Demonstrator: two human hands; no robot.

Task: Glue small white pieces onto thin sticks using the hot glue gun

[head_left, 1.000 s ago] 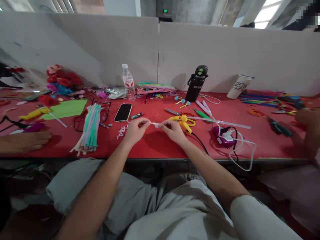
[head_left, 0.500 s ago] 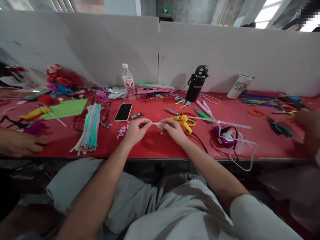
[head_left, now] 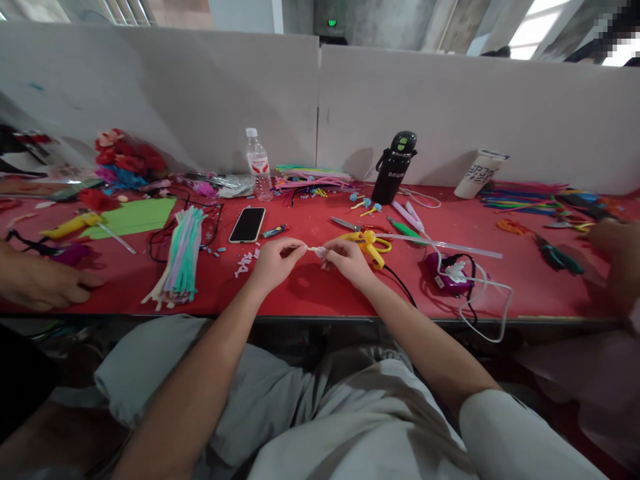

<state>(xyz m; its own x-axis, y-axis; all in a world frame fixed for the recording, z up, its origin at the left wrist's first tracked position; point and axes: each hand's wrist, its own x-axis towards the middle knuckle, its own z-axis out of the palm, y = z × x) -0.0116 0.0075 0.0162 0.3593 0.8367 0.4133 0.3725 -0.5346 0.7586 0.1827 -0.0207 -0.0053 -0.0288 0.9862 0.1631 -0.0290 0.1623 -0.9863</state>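
My left hand (head_left: 276, 264) pinches the pale yellow end of a small fuzzy pipe-cleaner piece (head_left: 313, 249) between thumb and fingertips. My right hand (head_left: 349, 260) is closed on its pale lilac end, mostly covered by the fingers. Both hands hover over the red tabletop (head_left: 300, 297). Short lilac cut bits (head_left: 243, 264) lie left of my left hand, with a lighter-sized tube (head_left: 275, 231) and a phone (head_left: 247, 225) behind them. Just beyond my right hand rest a yellow glue gun (head_left: 372, 248) with a clear glue stick, and scissors (head_left: 345, 223).
A pipe-cleaner bundle (head_left: 183, 257) lies at left. Behind stand a plastic bottle (head_left: 259, 170), a black flask (head_left: 393, 175) and a white cup (head_left: 477, 175). Small blue pieces with yellow stems (head_left: 370, 210) lie by the flask. At right are a purple power strip (head_left: 445, 275) and pliers (head_left: 557, 255). Co-workers' hands (head_left: 45, 277) appear at both edges.
My hands stay almost in place on the small piece, the left shifted very slightly right. The co-worker's hand at the left edge has moved slightly.
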